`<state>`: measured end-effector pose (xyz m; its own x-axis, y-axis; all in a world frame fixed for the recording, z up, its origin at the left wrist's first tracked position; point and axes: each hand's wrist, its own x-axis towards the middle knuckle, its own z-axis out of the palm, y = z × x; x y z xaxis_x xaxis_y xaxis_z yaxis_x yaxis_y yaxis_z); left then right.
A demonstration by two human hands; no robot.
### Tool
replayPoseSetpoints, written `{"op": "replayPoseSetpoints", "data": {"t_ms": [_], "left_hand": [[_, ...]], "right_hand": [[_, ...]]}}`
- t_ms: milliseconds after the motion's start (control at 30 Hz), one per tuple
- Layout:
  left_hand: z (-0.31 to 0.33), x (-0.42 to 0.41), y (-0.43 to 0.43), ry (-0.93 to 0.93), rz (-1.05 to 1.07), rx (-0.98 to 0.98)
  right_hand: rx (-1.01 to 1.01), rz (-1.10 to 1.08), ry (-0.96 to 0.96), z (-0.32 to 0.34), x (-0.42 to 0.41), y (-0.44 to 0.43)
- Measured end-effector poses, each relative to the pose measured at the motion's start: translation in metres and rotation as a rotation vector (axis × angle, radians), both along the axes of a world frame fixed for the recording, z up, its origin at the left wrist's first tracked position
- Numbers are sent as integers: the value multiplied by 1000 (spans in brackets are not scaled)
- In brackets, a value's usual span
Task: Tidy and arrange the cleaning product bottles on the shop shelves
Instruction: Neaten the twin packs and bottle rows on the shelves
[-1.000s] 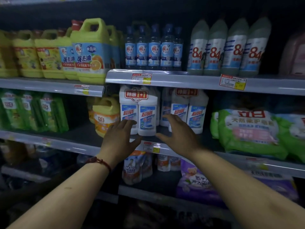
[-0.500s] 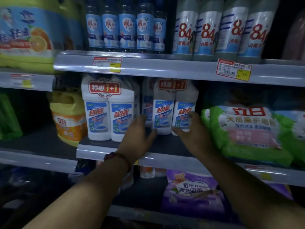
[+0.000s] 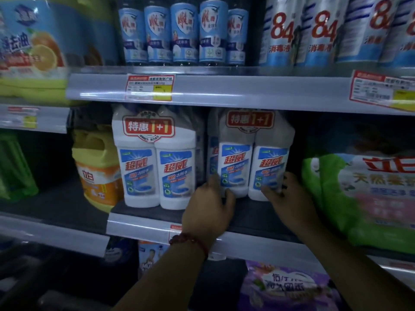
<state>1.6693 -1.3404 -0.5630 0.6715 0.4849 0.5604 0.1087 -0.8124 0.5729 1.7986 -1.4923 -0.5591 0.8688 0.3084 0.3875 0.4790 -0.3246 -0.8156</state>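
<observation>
Item: right twin-pack of toilet cleaner. My hands, left and right, have just closed round its base from either side; pack ready to straighten.

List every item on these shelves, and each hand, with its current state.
Right twin-pack: upright, set back, gripped at base.
Left twin-pack: upright, near shelf edge, untouched.
Yellow jug: upright, beside left twin-pack.
Blue bottles: upright, in a row.
84 bottles: upright, in a row.
Green bag: lying, overhanging shelf edge.
Left hand: on pack's left.
Right hand: on pack's right.
</observation>
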Motion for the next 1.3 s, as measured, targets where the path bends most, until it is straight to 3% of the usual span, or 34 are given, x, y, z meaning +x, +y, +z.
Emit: {"op": "replayPoseSetpoints", "data": {"t_ms": [200,367,700,1000,1233,1300], "left_hand": [[-3,4,3,-30,52,-69],[-3,5,1,12,15,-103],[2,3,0,6,15,-130],[3,-4,-3,-21,-18,-42],[11,-45,14,-258,-163,140],[18,-69,30,-337,-107,182]], "right_hand": [[-145,108,-144,-1,-14,6],[-225,-12,-223,1,-21,17],[-263,-59,-230,5,-25,19],[-305,-77,-259,4,-27,20],[-299,-97,-298,4,-28,18],[-274,-126,-364,6,-32,16]]}}
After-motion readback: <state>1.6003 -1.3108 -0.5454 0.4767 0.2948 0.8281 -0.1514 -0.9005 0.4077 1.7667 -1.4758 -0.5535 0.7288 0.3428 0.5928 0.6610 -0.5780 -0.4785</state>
